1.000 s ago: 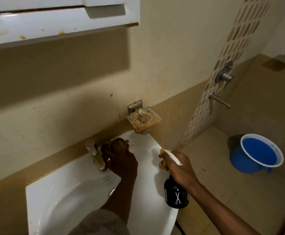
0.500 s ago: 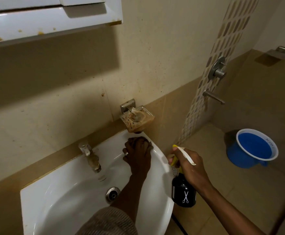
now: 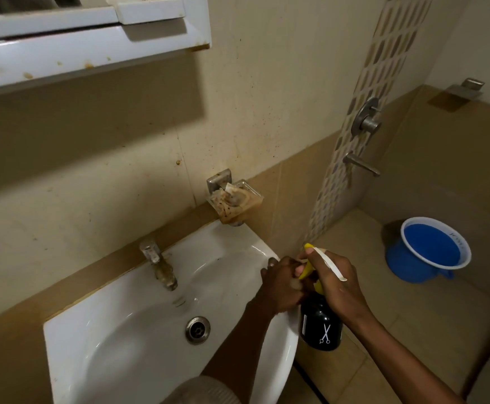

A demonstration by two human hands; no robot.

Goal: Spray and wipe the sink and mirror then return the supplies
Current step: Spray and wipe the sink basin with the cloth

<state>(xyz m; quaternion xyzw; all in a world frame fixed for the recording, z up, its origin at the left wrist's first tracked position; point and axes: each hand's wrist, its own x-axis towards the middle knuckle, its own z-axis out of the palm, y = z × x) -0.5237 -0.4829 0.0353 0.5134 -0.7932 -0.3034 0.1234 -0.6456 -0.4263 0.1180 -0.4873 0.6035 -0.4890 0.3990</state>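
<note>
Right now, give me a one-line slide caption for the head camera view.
Left hand wipes the white sink's right rim while the right hand holds a black spray bottle beside it.

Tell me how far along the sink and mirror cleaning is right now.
Midway through the sink. The left hand is on the sink's right rim, seemingly wiping; any cloth is hidden. The right hand grips the black spray bottle beside the basin. The basin looks wet and shiny. The tap and soap dish look stained. The mirror cabinet and returning supplies remain.
</note>
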